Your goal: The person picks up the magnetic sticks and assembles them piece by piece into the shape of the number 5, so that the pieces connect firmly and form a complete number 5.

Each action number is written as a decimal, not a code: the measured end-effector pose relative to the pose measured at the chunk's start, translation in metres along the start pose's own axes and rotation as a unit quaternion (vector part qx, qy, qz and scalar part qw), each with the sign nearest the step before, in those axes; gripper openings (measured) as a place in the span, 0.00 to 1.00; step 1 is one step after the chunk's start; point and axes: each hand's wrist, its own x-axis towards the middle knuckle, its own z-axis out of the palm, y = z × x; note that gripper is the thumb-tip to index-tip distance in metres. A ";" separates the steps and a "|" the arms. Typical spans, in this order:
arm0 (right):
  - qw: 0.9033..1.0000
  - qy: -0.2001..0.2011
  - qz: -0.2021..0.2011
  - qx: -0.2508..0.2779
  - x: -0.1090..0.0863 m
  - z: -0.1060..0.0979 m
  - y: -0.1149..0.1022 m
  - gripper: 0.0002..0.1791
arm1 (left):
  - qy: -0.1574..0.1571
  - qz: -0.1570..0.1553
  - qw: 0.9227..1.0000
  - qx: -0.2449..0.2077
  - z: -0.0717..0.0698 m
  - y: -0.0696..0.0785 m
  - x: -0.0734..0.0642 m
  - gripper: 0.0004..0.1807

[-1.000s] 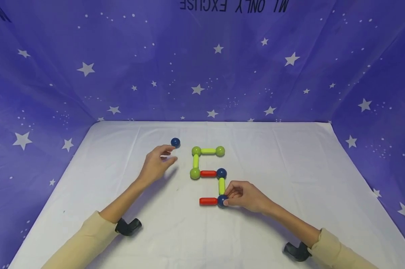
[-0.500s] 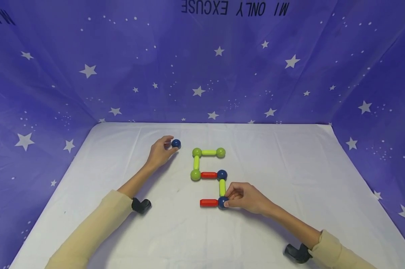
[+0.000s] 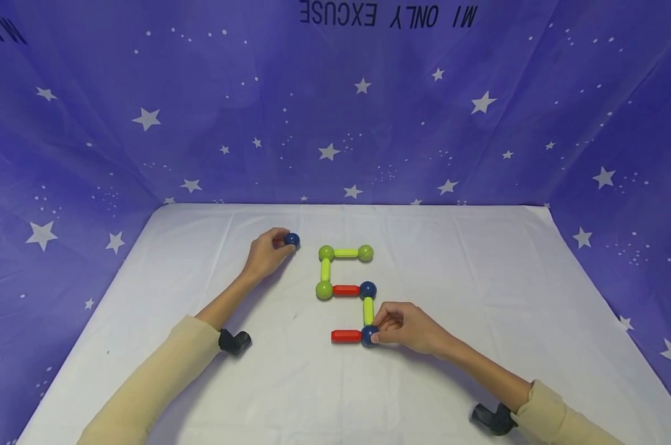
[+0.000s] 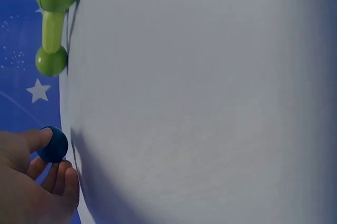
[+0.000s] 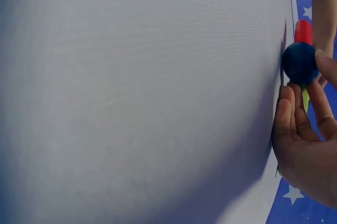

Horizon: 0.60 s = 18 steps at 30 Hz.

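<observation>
My left hand (image 3: 266, 254) pinches a loose dark blue ball (image 4: 54, 145) between thumb and fingers, at the back left of the figure. At the figure's near right corner, my right hand (image 3: 412, 327) pinches another blue ball (image 5: 300, 63). A red rod (image 3: 346, 336) runs left from that ball, its other end free. A yellow-green rod (image 3: 368, 311) leads up to a third blue ball (image 3: 368, 289). From there a second red rod (image 3: 346, 290) joins a green ball (image 3: 324, 290). More yellow-green rods and green balls (image 3: 365, 253) form the upper part of the S-like shape.
A white cloth (image 3: 452, 259) covers the table. Behind and at both sides hangs a purple curtain (image 3: 335, 111) with white stars. Black wrist devices (image 3: 235, 341) are worn on both forearms, below the beige sleeves (image 3: 157, 377).
The left hand has reached forward to the loose blue ball, and its fingers have closed round it. The right hand keeps its hold on the corner ball.
</observation>
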 end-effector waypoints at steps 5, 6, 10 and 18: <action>1.000 0.001 0.000 -0.003 0.000 0.000 0.000 0.12 | -0.006 0.008 1.000 -0.022 -0.002 0.007 -0.016 0.23; 1.000 0.001 0.000 -0.004 0.000 0.000 0.001 0.12 | -0.009 0.010 1.000 -0.029 -0.003 0.009 -0.020 0.23; 1.000 0.000 0.001 -0.006 0.000 0.000 0.001 0.12 | -0.020 0.018 0.999 -0.046 -0.005 0.017 -0.037 0.23; 1.000 -0.001 -0.001 0.000 0.001 -0.001 0.002 0.12 | -0.056 0.032 0.996 -0.065 -0.007 0.029 -0.078 0.22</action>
